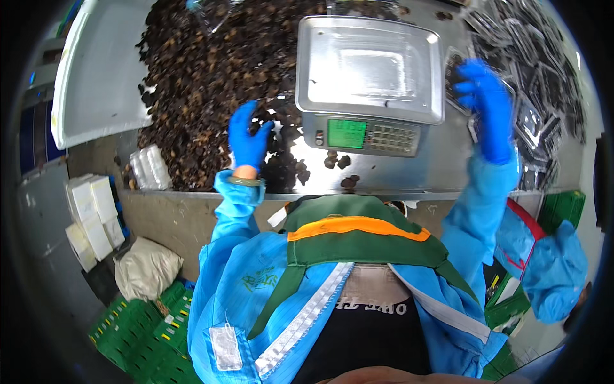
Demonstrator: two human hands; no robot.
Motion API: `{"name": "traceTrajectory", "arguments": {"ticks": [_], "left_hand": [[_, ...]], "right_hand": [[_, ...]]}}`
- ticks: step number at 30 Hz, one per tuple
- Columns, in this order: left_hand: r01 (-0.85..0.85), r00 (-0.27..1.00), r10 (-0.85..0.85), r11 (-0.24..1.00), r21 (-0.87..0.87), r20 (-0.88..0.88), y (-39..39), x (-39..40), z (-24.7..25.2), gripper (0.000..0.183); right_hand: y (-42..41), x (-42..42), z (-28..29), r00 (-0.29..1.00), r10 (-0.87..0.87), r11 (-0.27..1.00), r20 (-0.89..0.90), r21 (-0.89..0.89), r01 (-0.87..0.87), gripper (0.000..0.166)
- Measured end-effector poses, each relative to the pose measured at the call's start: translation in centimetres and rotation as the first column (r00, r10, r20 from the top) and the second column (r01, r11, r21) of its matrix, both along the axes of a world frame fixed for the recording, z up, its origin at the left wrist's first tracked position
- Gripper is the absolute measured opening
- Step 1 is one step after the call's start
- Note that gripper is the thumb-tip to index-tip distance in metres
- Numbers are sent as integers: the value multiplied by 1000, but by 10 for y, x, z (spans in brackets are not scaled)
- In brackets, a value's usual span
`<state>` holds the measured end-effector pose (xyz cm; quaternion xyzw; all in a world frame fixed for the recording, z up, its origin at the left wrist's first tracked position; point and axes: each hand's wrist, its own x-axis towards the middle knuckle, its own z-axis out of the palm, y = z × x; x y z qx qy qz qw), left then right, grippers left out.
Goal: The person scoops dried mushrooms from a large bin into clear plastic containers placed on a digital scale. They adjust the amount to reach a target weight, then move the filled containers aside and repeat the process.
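Note:
My left hand (249, 137), in a blue glove, hovers with fingers apart over the near edge of a heap of dark brown mushroom-like pieces (206, 81). Nothing shows in its grasp. On the right, my blue-gloved right hand (487, 105) reaches over a clear plastic tray (454, 79) of dark pieces beside the scale; its fingers overlap the tray, and whether they grip it is unclear. Between my hands stands a digital scale (362, 136) with a steel pan (369, 103) and lit green display. A pale rectangular outline on the pan could be a clear tray or a reflection.
Several filled clear packs (532, 110) lie piled at the right. A white foam box (103, 72) borders the heap at left, with stacked clear trays (151, 168) nearer. Loose pieces (336, 159) dot the steel table (403, 180). A co-worker in blue (551, 269) is at lower right.

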<state>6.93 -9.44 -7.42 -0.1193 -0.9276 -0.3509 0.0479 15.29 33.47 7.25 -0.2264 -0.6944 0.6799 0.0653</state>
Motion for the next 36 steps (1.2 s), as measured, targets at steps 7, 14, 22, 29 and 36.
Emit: {"name": "traceTrajectory", "arguments": {"ticks": [7, 14, 22, 29, 36], "left_hand": [[-191, 918, 23, 902, 388, 397, -155, -67, -76, 116], [-184, 808, -234, 773, 607, 541, -73, -75, -73, 99], [28, 934, -269, 711, 702, 235, -19, -47, 46, 83], [328, 915, -394, 596, 733, -88, 159, -53, 28, 86], [444, 872, -485, 839, 314, 63, 168, -44, 9, 85]], "right_hand": [[-304, -84, -174, 780, 619, 785, -93, 107, -611, 67], [-355, -164, -241, 871, 491, 843, -7, 255, -473, 75], [-298, -121, -94, 845, 405, 868, -349, 436, -236, 62], [-146, -91, -71, 934, 205, 902, -294, 427, -64, 54], [-92, -61, -94, 932, 362, 664, -20, 707, -243, 62]]}}
